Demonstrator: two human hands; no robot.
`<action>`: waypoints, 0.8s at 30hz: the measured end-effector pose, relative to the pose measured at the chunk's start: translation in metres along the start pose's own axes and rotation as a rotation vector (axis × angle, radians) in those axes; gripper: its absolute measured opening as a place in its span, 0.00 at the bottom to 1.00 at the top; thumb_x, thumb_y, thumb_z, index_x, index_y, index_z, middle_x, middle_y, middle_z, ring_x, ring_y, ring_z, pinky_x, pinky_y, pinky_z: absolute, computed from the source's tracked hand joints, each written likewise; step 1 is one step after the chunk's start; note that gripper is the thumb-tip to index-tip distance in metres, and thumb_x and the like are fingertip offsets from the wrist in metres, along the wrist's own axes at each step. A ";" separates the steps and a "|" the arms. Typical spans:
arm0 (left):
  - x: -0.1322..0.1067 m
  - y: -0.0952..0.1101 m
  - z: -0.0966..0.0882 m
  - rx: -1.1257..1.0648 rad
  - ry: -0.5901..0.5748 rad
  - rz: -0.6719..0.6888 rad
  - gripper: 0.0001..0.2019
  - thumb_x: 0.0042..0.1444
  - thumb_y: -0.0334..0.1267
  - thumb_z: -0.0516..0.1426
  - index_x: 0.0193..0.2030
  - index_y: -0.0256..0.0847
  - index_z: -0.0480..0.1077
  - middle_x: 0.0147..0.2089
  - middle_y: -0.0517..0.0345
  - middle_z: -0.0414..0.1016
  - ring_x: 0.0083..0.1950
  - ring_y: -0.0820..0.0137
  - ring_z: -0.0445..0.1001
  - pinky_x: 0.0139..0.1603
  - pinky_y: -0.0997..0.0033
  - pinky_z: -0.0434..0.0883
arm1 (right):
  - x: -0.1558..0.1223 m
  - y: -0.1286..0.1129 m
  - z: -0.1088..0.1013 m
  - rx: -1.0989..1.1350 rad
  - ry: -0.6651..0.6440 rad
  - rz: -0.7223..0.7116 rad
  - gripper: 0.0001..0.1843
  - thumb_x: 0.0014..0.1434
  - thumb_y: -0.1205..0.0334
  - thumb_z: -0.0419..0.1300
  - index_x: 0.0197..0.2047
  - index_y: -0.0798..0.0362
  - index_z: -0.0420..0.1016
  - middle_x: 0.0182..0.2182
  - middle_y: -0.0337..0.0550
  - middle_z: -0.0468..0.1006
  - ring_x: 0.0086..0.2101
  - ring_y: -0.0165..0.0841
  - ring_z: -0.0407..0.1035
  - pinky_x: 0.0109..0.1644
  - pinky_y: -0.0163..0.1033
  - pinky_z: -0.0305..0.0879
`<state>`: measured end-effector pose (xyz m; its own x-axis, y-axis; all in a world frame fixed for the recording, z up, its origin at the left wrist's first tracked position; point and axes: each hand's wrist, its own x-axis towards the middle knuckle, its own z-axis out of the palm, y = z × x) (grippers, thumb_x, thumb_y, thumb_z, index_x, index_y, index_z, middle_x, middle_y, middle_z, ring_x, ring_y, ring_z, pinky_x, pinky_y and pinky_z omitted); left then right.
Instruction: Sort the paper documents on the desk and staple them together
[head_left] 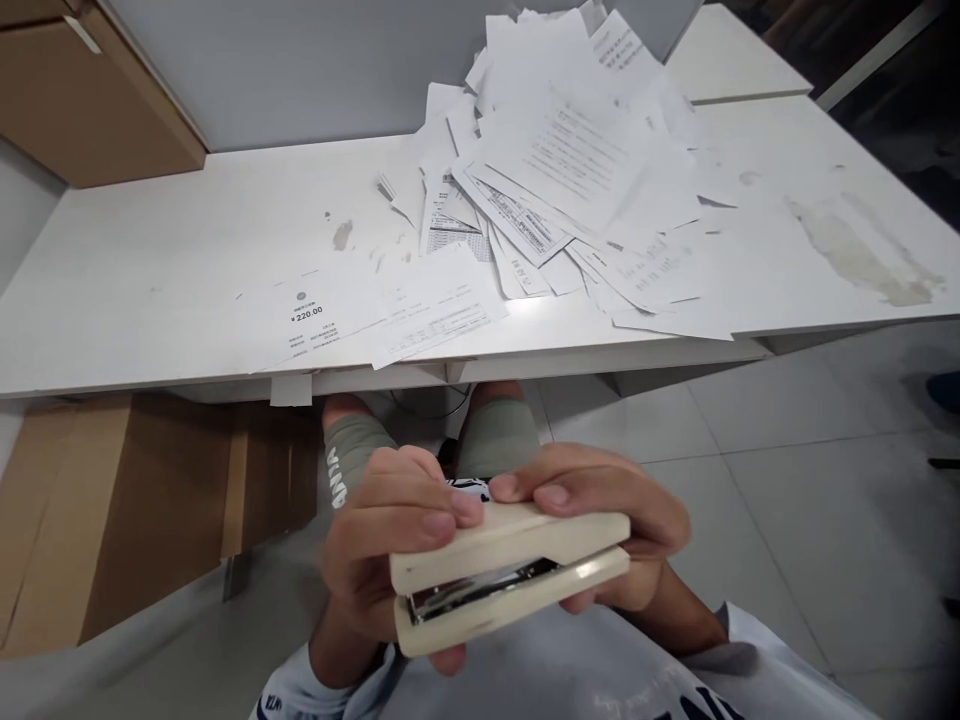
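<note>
A cream stapler (517,570) is held up between both hands, in front of my body and below the table's front edge. Its metal inside shows in the gap between the upper arm and the base. My left hand (382,540) is closed around the stapler's left end, fingers over the top and a fingertip showing underneath. At the other end, my right hand (615,510) grips it, with fingertips on top and part of the hand beneath the base. Parts of both hands are hidden behind the stapler.
A white table (187,240) spans the view ahead. On it lies a messy heap of printed papers (570,150), with a sheet marked 220.00 (315,320) nearer the front edge. Cardboard boxes stand at the upper left (97,90) and under the table (150,520).
</note>
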<state>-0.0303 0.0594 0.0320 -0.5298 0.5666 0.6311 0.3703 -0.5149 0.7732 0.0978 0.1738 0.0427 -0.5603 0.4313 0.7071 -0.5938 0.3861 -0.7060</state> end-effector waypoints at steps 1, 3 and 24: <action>0.001 0.001 0.001 -0.011 -0.015 0.070 0.23 0.53 0.66 0.58 0.43 0.51 0.70 0.32 0.62 0.75 0.28 0.72 0.69 0.30 0.69 0.71 | 0.001 -0.002 0.000 -0.010 0.001 0.001 0.22 0.60 0.56 0.66 0.55 0.55 0.74 0.42 0.49 0.82 0.39 0.36 0.79 0.37 0.35 0.78; 0.004 0.003 0.002 -0.024 -0.044 0.182 0.20 0.58 0.60 0.58 0.45 0.47 0.70 0.33 0.61 0.76 0.28 0.73 0.69 0.30 0.70 0.71 | 0.002 -0.006 0.001 -0.020 0.000 0.011 0.22 0.60 0.56 0.66 0.55 0.55 0.74 0.41 0.49 0.83 0.38 0.36 0.79 0.36 0.36 0.79; 0.011 0.008 0.010 -0.047 0.065 0.171 0.29 0.54 0.66 0.57 0.50 0.44 0.71 0.33 0.62 0.74 0.28 0.74 0.71 0.27 0.74 0.72 | 0.002 0.001 0.003 -0.017 -0.063 -0.036 0.28 0.61 0.54 0.64 0.62 0.57 0.69 0.43 0.52 0.82 0.39 0.39 0.79 0.34 0.39 0.80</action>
<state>-0.0254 0.0682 0.0459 -0.5107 0.4263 0.7467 0.4241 -0.6305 0.6500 0.0939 0.1725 0.0438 -0.5743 0.3649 0.7328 -0.6044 0.4147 -0.6802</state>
